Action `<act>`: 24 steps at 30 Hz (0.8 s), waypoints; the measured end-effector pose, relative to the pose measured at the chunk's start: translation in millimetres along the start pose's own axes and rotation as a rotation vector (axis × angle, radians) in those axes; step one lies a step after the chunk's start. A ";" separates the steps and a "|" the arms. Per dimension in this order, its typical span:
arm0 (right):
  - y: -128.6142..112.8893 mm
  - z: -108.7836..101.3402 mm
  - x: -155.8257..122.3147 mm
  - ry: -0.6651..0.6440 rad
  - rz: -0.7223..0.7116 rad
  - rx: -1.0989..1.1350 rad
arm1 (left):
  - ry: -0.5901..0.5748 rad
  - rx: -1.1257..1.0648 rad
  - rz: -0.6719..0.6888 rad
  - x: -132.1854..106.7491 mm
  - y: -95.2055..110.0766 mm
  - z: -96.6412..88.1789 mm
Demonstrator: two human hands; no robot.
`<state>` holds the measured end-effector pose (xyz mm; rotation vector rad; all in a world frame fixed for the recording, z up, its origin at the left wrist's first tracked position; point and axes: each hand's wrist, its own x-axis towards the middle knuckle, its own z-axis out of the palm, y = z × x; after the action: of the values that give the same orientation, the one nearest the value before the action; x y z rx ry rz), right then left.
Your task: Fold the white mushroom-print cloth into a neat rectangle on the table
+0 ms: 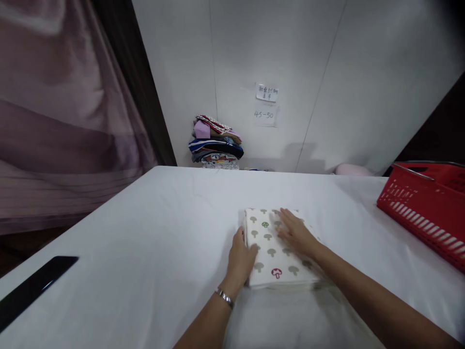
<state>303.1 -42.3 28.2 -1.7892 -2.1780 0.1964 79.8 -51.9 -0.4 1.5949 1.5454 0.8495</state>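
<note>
A folded white cloth (271, 264) printed with small mushrooms lies on the white table (145, 232). My right hand (296, 232) rests flat on top of it, fingers stretched out and together. My left hand (241, 257), with a metal bracelet on the wrist, presses against the cloth's left edge, fingers held along the fold.
A red plastic basket (425, 208) stands at the table's right edge. A stack of folded clothes (216, 143) sits against the white wall at the back. A black flat object (32, 288) lies at the left front. A mauve curtain (61, 111) hangs on the left.
</note>
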 end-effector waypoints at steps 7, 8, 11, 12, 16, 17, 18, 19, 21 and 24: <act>-61.5 34.7 61.6 -0.175 -0.269 -0.004 | 0.036 -0.002 0.085 -18.8 -13.9 4.9; -63.9 41.9 65.9 -0.192 -0.278 -0.017 | 0.036 0.009 0.100 -19.3 -14.9 5.5; -64.2 58.2 71.0 -0.199 -0.285 -0.047 | 0.034 0.039 0.151 -18.7 -16.9 6.9; -62.9 61.0 71.1 -0.194 -0.288 -0.049 | 0.035 0.043 0.156 -18.2 -17.4 7.3; -58.5 62.0 70.8 -0.195 -0.296 -0.047 | 0.039 0.055 0.151 -16.9 -18.5 8.2; -58.1 61.1 71.0 -0.199 -0.295 -0.047 | 0.039 0.060 0.158 -16.7 -18.6 8.2; -58.0 60.4 71.3 -0.204 -0.294 -0.047 | 0.039 0.067 0.164 -16.4 -18.6 8.1; -58.3 59.7 71.6 -0.208 -0.292 -0.047 | 0.037 0.076 0.169 -16.1 -18.6 7.9; -59.6 58.9 71.8 -0.217 -0.285 -0.042 | 0.032 0.097 0.177 -15.2 -18.3 7.4; -61.8 56.9 71.8 -0.228 -0.285 -0.013 | 0.035 0.128 0.206 -13.6 -18.2 6.3</act>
<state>215.0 20.0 4.3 -1.5024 -2.5676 0.3337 75.3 -66.0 -18.7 1.8650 1.5032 0.9080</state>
